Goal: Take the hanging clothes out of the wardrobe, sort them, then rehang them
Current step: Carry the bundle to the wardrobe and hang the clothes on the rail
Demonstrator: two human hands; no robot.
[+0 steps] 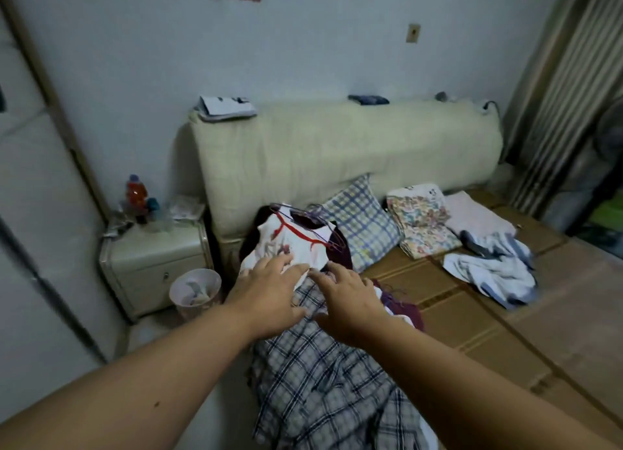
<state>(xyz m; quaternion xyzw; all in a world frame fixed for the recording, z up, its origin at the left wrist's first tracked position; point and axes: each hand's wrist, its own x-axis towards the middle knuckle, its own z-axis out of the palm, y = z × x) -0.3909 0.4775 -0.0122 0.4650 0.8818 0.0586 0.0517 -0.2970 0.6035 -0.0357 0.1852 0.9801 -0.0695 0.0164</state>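
Note:
A heap of clothes lies along the near left edge of the bed. On top at its far end is a white top with red trim (pixel 290 244), still on a thin wire hanger (pixel 312 222), over a dark maroon garment (pixel 340 244). A grey plaid garment (pixel 323 375) stretches toward me. My left hand (pixel 269 294) lies flat with fingers spread, its fingertips on the white top's lower edge. My right hand (pixel 350 301) is spread beside it, palm down over the plaid garment and some purple cloth (pixel 404 309). Neither hand grips anything.
A checked pillow (pixel 362 220), a floral folded cloth (pixel 423 223), a pink folded cloth (pixel 475 215) and a crumpled white-blue garment (pixel 495 270) lie on the bed mat (pixel 472 314). A nightstand (pixel 151 257) with bottles and a pink bin (pixel 195 291) stand left. White wardrobe doors (pixel 30 213) fill the far left.

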